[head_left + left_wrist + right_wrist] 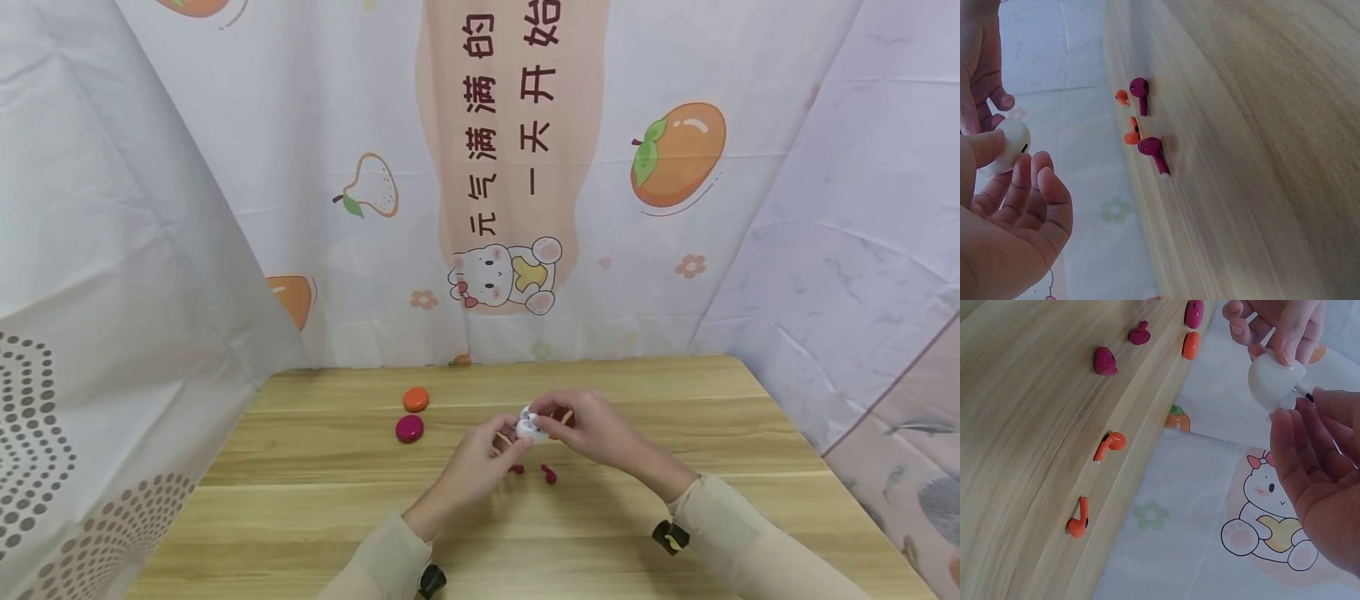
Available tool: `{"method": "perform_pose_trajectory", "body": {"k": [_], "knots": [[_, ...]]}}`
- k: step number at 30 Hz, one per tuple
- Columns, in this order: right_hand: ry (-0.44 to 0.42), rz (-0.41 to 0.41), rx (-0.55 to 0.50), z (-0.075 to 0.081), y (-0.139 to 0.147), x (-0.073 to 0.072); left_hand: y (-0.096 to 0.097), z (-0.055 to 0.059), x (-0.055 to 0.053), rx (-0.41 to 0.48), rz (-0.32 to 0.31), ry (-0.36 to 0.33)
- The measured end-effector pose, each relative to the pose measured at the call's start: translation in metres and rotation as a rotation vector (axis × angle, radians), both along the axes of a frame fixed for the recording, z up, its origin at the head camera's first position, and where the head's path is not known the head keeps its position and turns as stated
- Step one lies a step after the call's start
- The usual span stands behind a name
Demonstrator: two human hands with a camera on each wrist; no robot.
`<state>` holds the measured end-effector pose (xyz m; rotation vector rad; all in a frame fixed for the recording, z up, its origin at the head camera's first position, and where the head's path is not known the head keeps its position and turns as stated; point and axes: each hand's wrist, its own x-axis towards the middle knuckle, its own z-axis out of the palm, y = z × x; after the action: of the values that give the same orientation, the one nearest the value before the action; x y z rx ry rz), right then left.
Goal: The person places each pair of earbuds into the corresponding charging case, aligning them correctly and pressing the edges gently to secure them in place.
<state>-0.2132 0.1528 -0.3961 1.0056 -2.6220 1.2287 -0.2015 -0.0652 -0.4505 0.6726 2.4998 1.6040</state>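
A white earbud case (529, 430) with its lid raised is held above the table by my left hand (474, 460), the thumb pressing on its smooth side. At the case's opening, the thumb and fingers of my right hand (591, 427) pinch a white earbud (1304, 393), whose dark-tipped stem shows in the right wrist view. Below the hands, two magenta earbuds (1105, 360) lie on the wood. Two orange earbuds (1112, 445) lie farther along; the right hand mostly covers them in the head view.
To the left on the wooden table (315, 467) sit a closed orange case (416, 399) and a closed magenta case (409, 429). A printed curtain (375, 275) hangs behind the table's back edge, with more cloth along both sides.
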Motion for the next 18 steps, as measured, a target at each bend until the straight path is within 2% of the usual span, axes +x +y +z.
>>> {"method": "perform_pose_trajectory", "body": {"k": [18], "knots": [[0.036, 0.019, -0.049, -0.0036, -0.0003, -0.0014, -0.0006, 0.0033, 0.0004, 0.007, -0.014, 0.006]]}}
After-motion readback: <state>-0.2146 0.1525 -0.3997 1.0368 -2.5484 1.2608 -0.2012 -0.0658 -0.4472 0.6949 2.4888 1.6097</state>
